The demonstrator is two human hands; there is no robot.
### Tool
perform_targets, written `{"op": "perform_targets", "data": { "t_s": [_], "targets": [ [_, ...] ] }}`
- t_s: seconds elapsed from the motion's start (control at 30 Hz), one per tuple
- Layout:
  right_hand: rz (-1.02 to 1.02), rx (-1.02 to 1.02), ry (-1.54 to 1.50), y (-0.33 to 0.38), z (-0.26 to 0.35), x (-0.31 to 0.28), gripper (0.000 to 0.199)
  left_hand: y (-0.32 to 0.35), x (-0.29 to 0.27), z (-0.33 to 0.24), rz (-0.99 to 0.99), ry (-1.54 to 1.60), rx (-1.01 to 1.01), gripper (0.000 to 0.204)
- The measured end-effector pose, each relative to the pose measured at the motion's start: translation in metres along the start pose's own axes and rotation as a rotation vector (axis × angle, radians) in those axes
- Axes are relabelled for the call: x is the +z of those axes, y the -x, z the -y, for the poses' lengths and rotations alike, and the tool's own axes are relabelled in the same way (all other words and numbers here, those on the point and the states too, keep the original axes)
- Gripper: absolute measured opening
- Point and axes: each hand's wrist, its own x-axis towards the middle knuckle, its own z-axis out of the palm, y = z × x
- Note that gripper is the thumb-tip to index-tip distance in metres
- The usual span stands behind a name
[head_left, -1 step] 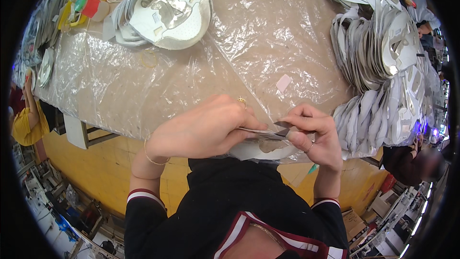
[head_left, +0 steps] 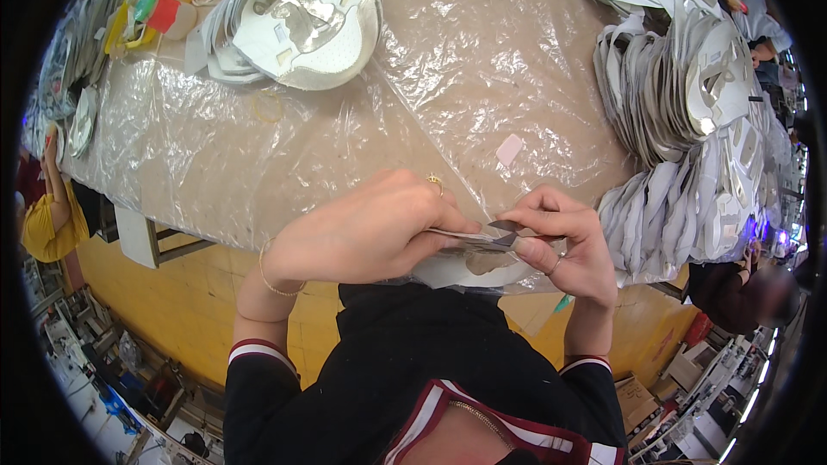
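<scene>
My left hand (head_left: 379, 220) is closed at the table's front edge, pinching the thin edge of a white shoe upper (head_left: 439, 274). Part of that upper hangs below my fingers, close to my lap, and a tan area shows in it. My right hand (head_left: 573, 245) is closed in a pinch just to the right. Between its thumb and fingers sits a small dark grey pointed thing (head_left: 506, 226), right against the upper's edge. Two dark points show there, but my fingers hide the rest, and I cannot tell what kind of thing it is.
Clear plastic film covers the brown table (head_left: 345, 155). A pile of white shoe uppers (head_left: 319, 65) lies far left, beside red-banded bottles (head_left: 172, 15). More uppers are stacked along the right (head_left: 663, 86). A small pink piece (head_left: 509, 149) lies beyond my right hand. Other people are at both sides.
The dark points at my right fingertips have shifted slightly and now stand further apart. My left hand and the shoe upper have hardly moved.
</scene>
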Motion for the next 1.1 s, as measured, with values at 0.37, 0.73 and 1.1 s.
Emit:
{"op": "perform_targets", "data": {
  "t_s": [0.37,0.73,1.1],
  "targets": [
    [-0.746,-0.295,0.179,-0.01,-0.029,-0.013,0.046,-0.005,-0.013,0.022,-0.312,0.363,-0.205,0.028],
    [-0.606,-0.066,-0.314,-0.001,-0.045,-0.027,0.042,-0.01,-0.01,0.035,-0.355,0.786,-0.2,0.038],
    [-0.928,-0.298,0.669,-0.041,-0.013,-0.001,0.034,-0.017,0.008,0.048,-0.592,0.651,-0.284,0.026]
  ]
}}
